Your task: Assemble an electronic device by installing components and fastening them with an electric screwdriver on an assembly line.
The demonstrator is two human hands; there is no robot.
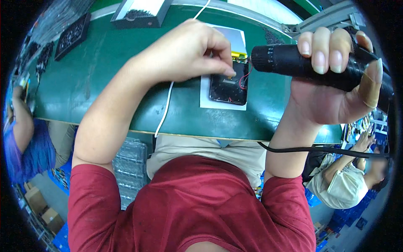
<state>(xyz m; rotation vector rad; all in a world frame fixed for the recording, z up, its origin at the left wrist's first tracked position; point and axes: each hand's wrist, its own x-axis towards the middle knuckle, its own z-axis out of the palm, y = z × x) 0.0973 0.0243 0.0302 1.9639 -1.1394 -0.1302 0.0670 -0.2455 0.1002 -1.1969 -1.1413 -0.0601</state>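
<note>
A flat black device (pixel 226 90) with a green circuit board at its far end lies on a white sheet (pixel 205 94) on the green bench. Thin red wires (pixel 242 82) loop at its right side, and a yellow strip (pixel 239 54) shows at the far edge. My left hand (pixel 205 54) reaches over the device, thumb and fingers pinched at its surface; whatever they hold is hidden. Wrapped in my right hand (pixel 331 80) is a thick black electric screwdriver (pixel 281 61) with a marked ring. Its narrow end points left, at the device's far right corner.
A white cable (pixel 166 105) runs across the green bench (pixel 180 122) left of the sheet. Farther back stand a grey-black box (pixel 136 19) and a black tray (pixel 72 37). A black cord (pixel 306 149) hangs at right. People sit on both sides.
</note>
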